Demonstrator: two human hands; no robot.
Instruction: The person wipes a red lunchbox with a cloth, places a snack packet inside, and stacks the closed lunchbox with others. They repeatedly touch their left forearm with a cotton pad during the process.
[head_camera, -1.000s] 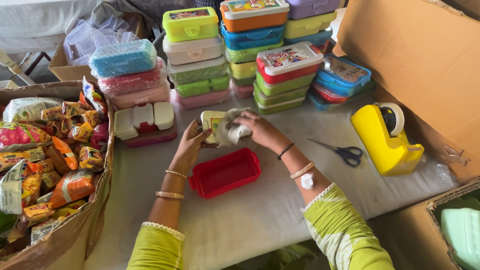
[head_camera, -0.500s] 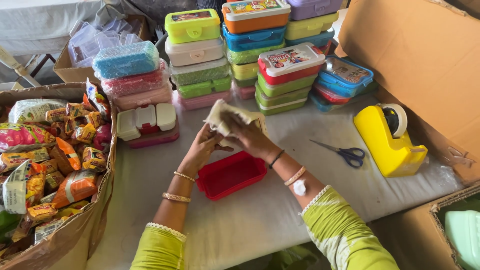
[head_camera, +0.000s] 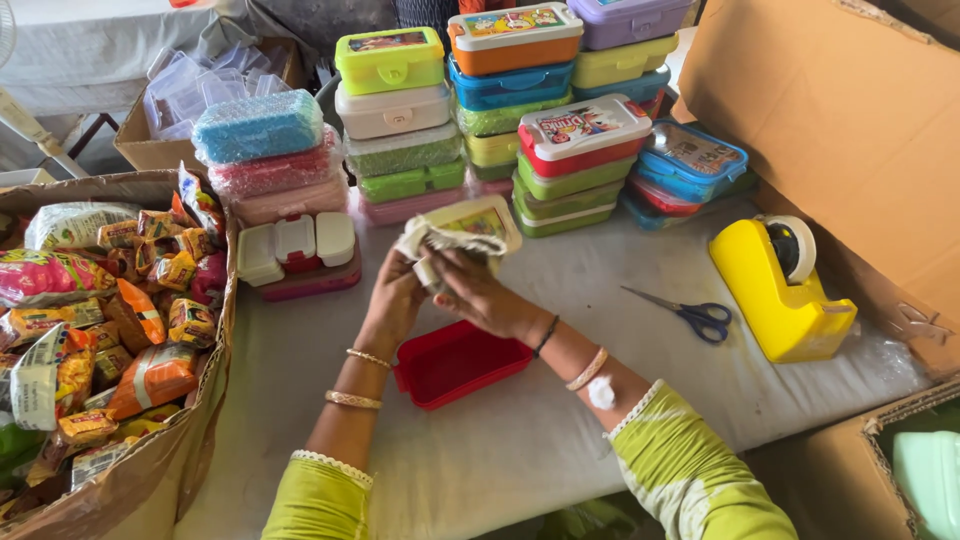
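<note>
Head view: both hands meet above the worktop (head_camera: 520, 440), holding a cream lunch-box lid (head_camera: 470, 222) with a printed picture on top. The left hand (head_camera: 392, 298) has its grip clenched on a crumpled white cloth (head_camera: 432, 240) pressed to the lid; the right hand (head_camera: 478, 292) grasps the lid from below. Wiping looks underway, not finished. The red plastic box base (head_camera: 455, 362) lies open and bare at six o'clock from the hands, unlidded. At twelve o'clock stand stacks of glossy, rounded-corner lunch boxes (head_camera: 505, 85). Steel scissors (head_camera: 690, 315) and a yellow tape dispenser (head_camera: 775, 295) lie at three o'clock; crinkly snack packets (head_camera: 110, 310) fill a cardboard carton at nine.
</note>
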